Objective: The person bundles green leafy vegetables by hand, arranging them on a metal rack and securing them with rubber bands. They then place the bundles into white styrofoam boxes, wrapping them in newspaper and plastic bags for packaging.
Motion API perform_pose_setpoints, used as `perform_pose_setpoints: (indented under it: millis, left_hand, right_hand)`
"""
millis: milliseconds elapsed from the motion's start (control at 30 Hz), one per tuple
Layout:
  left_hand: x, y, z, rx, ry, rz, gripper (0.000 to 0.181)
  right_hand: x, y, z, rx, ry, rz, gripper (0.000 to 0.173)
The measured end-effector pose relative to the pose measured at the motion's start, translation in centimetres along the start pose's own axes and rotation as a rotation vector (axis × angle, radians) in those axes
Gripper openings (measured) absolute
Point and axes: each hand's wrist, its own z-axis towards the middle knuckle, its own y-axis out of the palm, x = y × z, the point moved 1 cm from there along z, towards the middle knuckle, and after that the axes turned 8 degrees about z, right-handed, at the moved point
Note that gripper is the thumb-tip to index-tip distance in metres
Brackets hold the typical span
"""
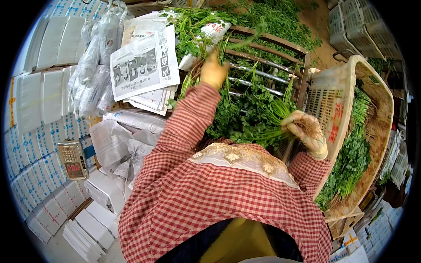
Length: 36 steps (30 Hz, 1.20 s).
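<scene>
My right hand, in a pale glove, grips a bunch of leafy green herbs near its roots, which hang over the fingers. The leaves point left across a slatted metal-and-wood rack. My left hand, also gloved, is blurred by motion. It is at the root end of more herb stems, beside a bundle partly wrapped in printed paper; whether its fingers close on any stems is unclear. Loose herbs lie on the near part of the rack.
Newspapers lie left of the rack, beside plastic-wrapped rolls. A plastic crate holding herb bunches stands close at right. White foam boxes and a digital scale are at left. Herbs cover the floor beyond.
</scene>
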Motion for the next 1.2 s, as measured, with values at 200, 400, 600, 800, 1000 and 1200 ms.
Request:
perform_pose_setpoints:
  millis: [200, 400, 600, 800, 1000, 1200]
  left_hand:
    - [-2.1, 5.3, -3.5, -0.067, -0.066, 0.444, 0.089]
    - [2.0, 2.2, -8.2, -0.196, 0.012, -0.448, 0.064]
    - [2.5, 4.4, -12.4, -0.007, 0.373, -0.129, 0.052]
    - [-1.7, 3.5, -10.1, 0.243, 0.225, 0.009, 0.054]
    - [-2.3, 3.5, -7.1, -0.177, 0.077, 0.325, 0.049]
    - [-1.2, 3.2, -10.8, -0.221, 0.037, -1.117, 0.031]
  right_hand:
    - [-0.5, 3.6, 4.5, 0.256, 0.283, -0.286, 0.019]
    - [4.9, 1.4, 9.1, 0.407, -0.054, 0.043, 0.031]
    - [6.6, 2.4, 12.4, 0.352, 0.111, -0.427, 0.055]
    - [8.3, 2.8, 10.8, 0.298, -0.057, -0.548, 0.026]
    - [6.3, 4.3, 9.9, 0.262, 0.035, -0.296, 0.019]
    - [6.9, 2.5, 9.0, 0.314, 0.029, -0.009, 0.027]
